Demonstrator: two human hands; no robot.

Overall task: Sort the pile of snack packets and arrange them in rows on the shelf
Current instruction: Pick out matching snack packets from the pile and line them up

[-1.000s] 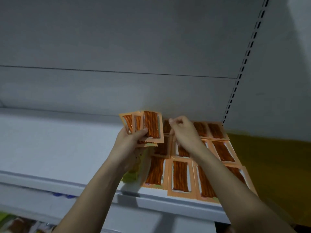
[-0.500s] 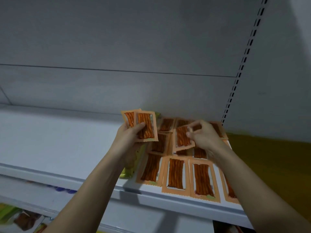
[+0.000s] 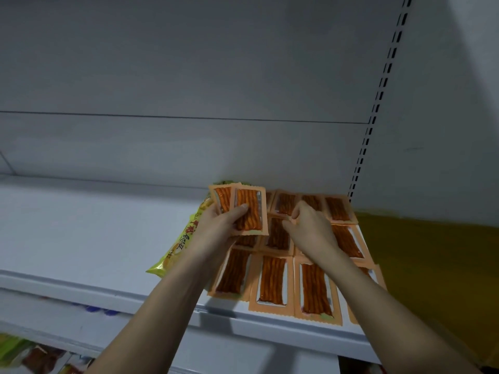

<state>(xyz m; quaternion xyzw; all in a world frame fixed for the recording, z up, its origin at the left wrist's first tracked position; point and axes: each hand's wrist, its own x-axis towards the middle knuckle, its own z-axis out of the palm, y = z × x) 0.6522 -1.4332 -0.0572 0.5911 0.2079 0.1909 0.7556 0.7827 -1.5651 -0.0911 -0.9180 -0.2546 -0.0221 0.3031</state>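
Observation:
Orange snack packets lie in rows on the right part of the white shelf (image 3: 81, 238); one front-row packet (image 3: 272, 282) reaches the shelf edge. My left hand (image 3: 216, 230) holds a small fan of orange packets (image 3: 248, 209) upright above the left end of the rows. My right hand (image 3: 310, 230) hovers over the middle row, its curled fingertips pinching the top corner of a middle-row packet (image 3: 278, 236) that lies flat. A larger yellow packet (image 3: 181, 244) lies on the shelf, partly under my left hand and wrist.
A slotted upright (image 3: 378, 103) bounds the shelf bay on the right, with a dark yellow surface (image 3: 432, 252) beyond it. The grey back panel (image 3: 189, 147) rises behind the rows. Mixed packets (image 3: 27, 354) show on a lower level at bottom left.
My right hand took a packet from the fan, carried it right and down, and now it lies in the middle row. My left hand stayed with the fan.

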